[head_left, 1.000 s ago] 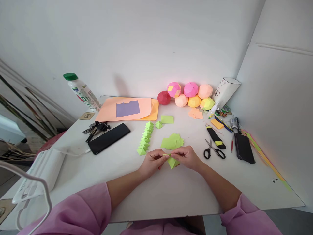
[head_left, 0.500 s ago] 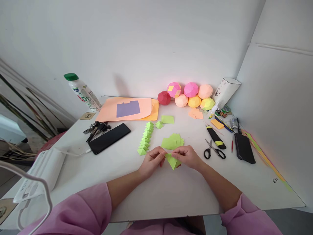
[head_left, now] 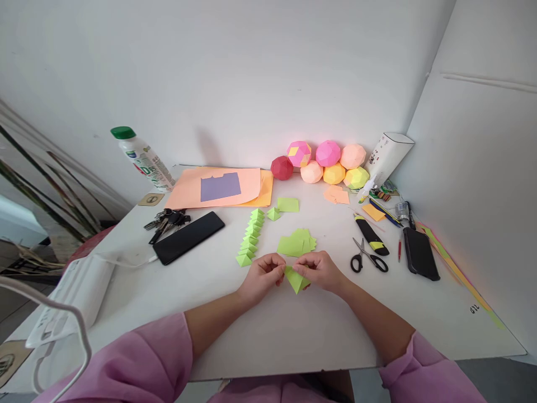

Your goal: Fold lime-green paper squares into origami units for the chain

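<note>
Between my two hands is a folded piece of green paper (head_left: 297, 281), its pointed end facing me. My left hand (head_left: 265, 277) pinches its left corner between thumb and fingers. On the other side, my right hand (head_left: 319, 271) grips the upper right edge, with fingertips partly hidden behind the paper. Just beyond my hands lies a loose pile of green paper pieces (head_left: 296, 243). To the left runs a row of folded green paper units (head_left: 250, 238), stacked one into another. A single folded unit (head_left: 273, 214) sits beside a flat green sheet (head_left: 288, 205).
Paper balls (head_left: 328, 153) are stacked by the wall. Scissors (head_left: 369, 256), a box cutter (head_left: 371, 235) and a black phone (head_left: 420, 253) lie at right. Another phone (head_left: 188, 238), keys (head_left: 166, 221), orange paper (head_left: 184, 190), a bottle (head_left: 145, 162) and a white power strip (head_left: 71, 296) are left.
The pointed end of the green paper has dipped slightly, and my right thumb has shifted a little left along its top edge. Both hands keep their grip.
</note>
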The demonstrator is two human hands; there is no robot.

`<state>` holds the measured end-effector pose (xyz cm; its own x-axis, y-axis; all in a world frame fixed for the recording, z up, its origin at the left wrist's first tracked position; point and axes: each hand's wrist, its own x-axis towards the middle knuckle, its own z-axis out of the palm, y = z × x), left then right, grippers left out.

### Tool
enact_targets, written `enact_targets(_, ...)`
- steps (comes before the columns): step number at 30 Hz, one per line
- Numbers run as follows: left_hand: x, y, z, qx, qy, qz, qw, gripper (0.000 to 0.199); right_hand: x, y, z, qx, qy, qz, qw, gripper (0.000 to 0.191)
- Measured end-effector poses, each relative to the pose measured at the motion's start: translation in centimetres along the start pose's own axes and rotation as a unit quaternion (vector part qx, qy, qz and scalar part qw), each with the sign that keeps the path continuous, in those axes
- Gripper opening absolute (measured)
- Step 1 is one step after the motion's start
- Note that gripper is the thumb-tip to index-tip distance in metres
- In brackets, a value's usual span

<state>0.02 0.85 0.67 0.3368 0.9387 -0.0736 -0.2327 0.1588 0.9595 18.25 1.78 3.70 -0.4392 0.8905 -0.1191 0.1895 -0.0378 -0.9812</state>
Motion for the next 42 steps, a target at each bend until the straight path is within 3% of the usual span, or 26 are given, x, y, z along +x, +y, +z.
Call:
enact_targets(3, 0.1, 0.1, 0.0, -0.017, 0.009, -0.004, 1.0, 0.018, 0.0, 0.0, -0.3, 0.008, 0.001, 0.015, 1.0, 0.023)
enact_targets(9, -0.1, 0.1, 0.2, 0.021, -0.027, -0.02, 0.999, 0.02, 0.1, -0.2, 0.1, -0.076, 0.034, -0.026, 0.996, 0.015)
enact_targets(15, 0.0, -0.2, 0.2, 0.046, -0.024, -0.018, 0.998, 0.019, 0.0, -0.5, 0.9, -0.116, 0.044, -0.045, 0.991, 0.007)
enact_targets(21, 0.3, -0.2, 0.1, 0.012, 0.011, -0.018, 1.0, 0.02, 0.5, 0.3, -1.0, -0.088, 0.048, -0.011, 0.995, 0.004)
enact_targets(26, 0.5, -0.4, -0.1, -0.011, 0.05, -0.02, 0.998, 0.021, 0.8, 0.7, -2.6, -0.036, 0.097, -0.012, 0.995, 0.01)
enact_targets(29, 0.5, -0.2, -0.1, -0.014, 0.038, -0.019, 0.999, 0.023, 0.7, 0.4, -2.1, -0.044, 0.096, -0.051, 0.993, 0.016)
enact_targets(33, 0.4, 0.1, 0.2, -0.011, 0.045, -0.023, 0.999, 0.026, 0.4, 0.2, -1.1, -0.1, 0.049, -0.064, 0.992, 0.023)
enact_targets(37, 0.5, 0.4, 0.4, -0.035, 0.078, -0.021, 0.996, 0.031, 0.3, 0.1, -0.9, -0.09, 0.083, -0.056, 0.991, 0.028)
enact_targets(42, 0.4, 0.5, 0.7, -0.047, 0.065, -0.007, 0.997, 0.029, 0.3, 0.5, -0.8, -0.076, 0.103, -0.043, 0.991, 0.031)
